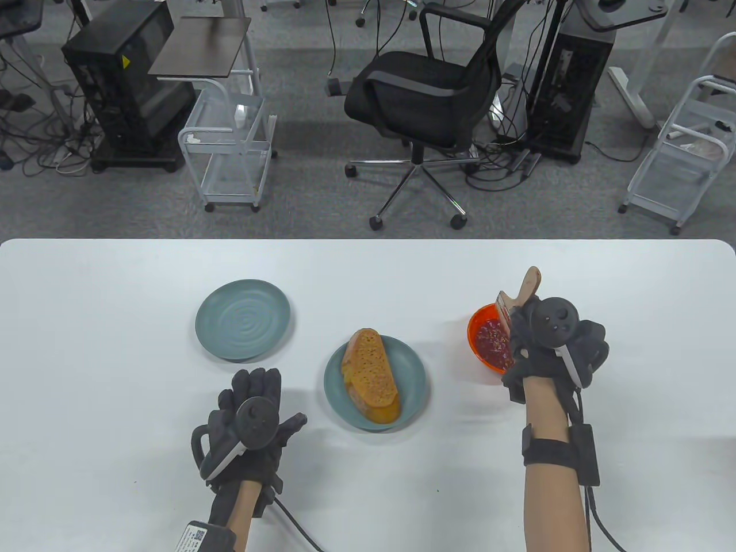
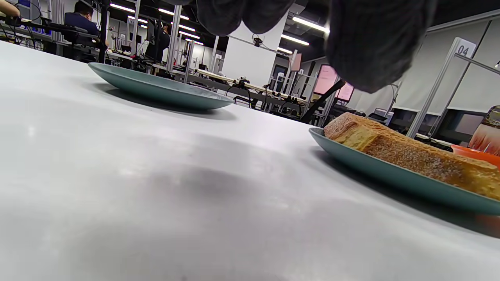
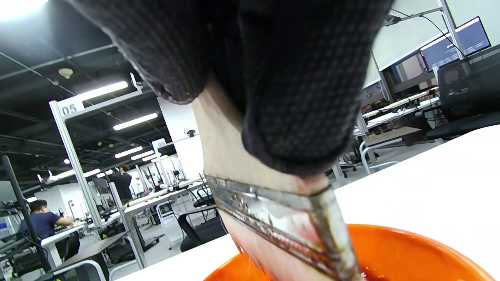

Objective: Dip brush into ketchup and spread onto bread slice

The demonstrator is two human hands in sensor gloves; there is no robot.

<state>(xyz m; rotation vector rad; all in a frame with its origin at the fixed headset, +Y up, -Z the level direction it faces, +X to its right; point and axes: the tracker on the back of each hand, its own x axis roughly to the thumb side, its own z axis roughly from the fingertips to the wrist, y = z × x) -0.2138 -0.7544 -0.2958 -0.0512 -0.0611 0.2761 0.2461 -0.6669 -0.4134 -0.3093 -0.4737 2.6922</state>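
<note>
My right hand [image 1: 535, 339] grips a wooden-handled brush [image 1: 517, 299] and holds it upright over the orange ketchup bowl [image 1: 480, 333]. In the right wrist view the brush [image 3: 273, 218] has its metal ferrule just above the bowl's rim [image 3: 410, 249], with the bristles down inside it. A bread slice [image 1: 371, 374] lies on a teal plate [image 1: 414, 391] at the table's middle; both also show in the left wrist view, bread [image 2: 410, 156] on plate [image 2: 390, 175]. My left hand [image 1: 253, 397] rests flat on the table, empty, left of that plate.
An empty teal plate [image 1: 242, 319] sits at the left, beyond my left hand; it also shows in the left wrist view [image 2: 156, 88]. Beyond the table's far edge [image 1: 368, 240] stand an office chair [image 1: 425, 98] and carts.
</note>
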